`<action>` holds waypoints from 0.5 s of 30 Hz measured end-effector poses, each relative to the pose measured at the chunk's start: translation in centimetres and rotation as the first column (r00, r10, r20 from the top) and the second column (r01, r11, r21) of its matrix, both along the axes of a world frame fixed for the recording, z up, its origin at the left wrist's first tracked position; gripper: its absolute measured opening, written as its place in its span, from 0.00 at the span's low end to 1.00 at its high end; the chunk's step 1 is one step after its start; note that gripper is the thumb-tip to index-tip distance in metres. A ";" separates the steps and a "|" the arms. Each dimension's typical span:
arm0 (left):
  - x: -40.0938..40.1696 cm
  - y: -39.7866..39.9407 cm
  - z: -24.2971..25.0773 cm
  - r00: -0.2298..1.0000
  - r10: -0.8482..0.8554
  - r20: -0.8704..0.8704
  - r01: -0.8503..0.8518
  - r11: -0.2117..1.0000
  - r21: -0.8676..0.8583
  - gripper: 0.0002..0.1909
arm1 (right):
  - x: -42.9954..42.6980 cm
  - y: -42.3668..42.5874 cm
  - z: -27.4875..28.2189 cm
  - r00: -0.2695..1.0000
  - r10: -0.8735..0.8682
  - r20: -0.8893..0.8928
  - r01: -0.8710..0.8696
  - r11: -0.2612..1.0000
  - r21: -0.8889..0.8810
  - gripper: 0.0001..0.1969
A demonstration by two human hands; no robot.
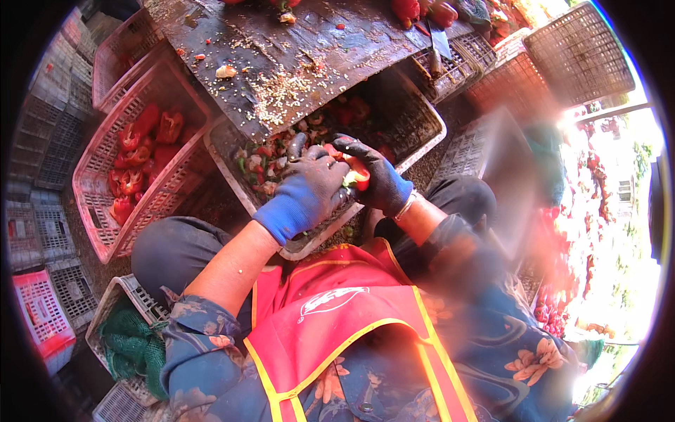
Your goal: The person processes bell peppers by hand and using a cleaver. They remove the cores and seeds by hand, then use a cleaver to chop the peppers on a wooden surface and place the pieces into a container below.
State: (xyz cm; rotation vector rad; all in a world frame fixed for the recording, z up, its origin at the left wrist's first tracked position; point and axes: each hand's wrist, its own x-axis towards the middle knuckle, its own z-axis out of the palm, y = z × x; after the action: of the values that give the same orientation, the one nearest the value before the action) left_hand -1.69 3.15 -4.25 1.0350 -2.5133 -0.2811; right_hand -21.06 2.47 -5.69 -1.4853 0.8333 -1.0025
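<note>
My left hand (308,182), in a blue work glove with a dark coated palm, is bent against a piece of red bell pepper (359,174). Around the pepper's other side curl the fingers of my right hand (375,171), gloved the same way. The pepper shows a pale green part at its lower left. Both hands are over a dirty pale plastic crate (436,132) that holds pepper cores and scraps (263,169). Whether my left fingers grip the pepper or only touch it, I cannot tell.
A seed-strewn worktable (316,58) overhangs the crate. A knife (437,47) with a wooden handle lies at its right, near whole red peppers (442,15). At the left, a pink crate (84,195) holds opened red peppers (132,182). Green netting (132,343) hangs in a crate by my left knee.
</note>
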 end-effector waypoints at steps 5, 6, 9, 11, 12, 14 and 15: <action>-0.1 -0.4 -0.6 0.965 0.013 -0.261 -0.006 1.000 0.027 0.18 | 1.8 1.5 -0.2 0.972 -0.168 0.161 0.165 0.986 0.032 0.23; 0.0 -0.6 -0.9 0.938 0.020 -0.347 0.012 0.996 0.088 0.17 | 2.2 1.6 -0.3 0.976 -0.218 0.025 0.219 0.963 -0.156 0.21; 0.1 -0.9 -1.4 0.861 0.021 -0.509 0.048 0.992 0.121 0.16 | 2.9 1.5 -0.1 0.871 -0.328 0.365 0.227 0.929 0.292 0.20; 0.0 -1.0 -3.0 0.812 0.036 -0.583 0.062 0.987 0.147 0.16 | 3.3 1.4 0.2 0.545 -0.566 0.618 -0.144 0.663 0.734 0.19; -1.0 -0.6 -4.2 0.615 0.320 -0.721 0.057 0.893 0.446 0.15 | 4.5 2.0 -1.4 0.584 -0.535 0.610 -0.031 0.737 0.676 0.19; -1.3 -1.0 -2.9 0.434 0.524 -0.733 0.286 0.691 0.664 0.15 | 5.5 3.4 -2.6 0.606 -0.548 0.577 0.103 0.773 0.626 0.20; -0.9 -1.1 -2.9 0.399 0.538 -0.742 0.323 0.676 0.663 0.16 | 6.0 3.8 -2.4 0.601 -0.560 0.570 0.095 0.758 0.645 0.21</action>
State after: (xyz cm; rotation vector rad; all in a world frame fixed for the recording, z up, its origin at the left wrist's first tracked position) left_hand -2.56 2.07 -7.11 0.8825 -1.1759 -1.4938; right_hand -15.09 6.24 -8.06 -0.2973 0.7117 -1.3682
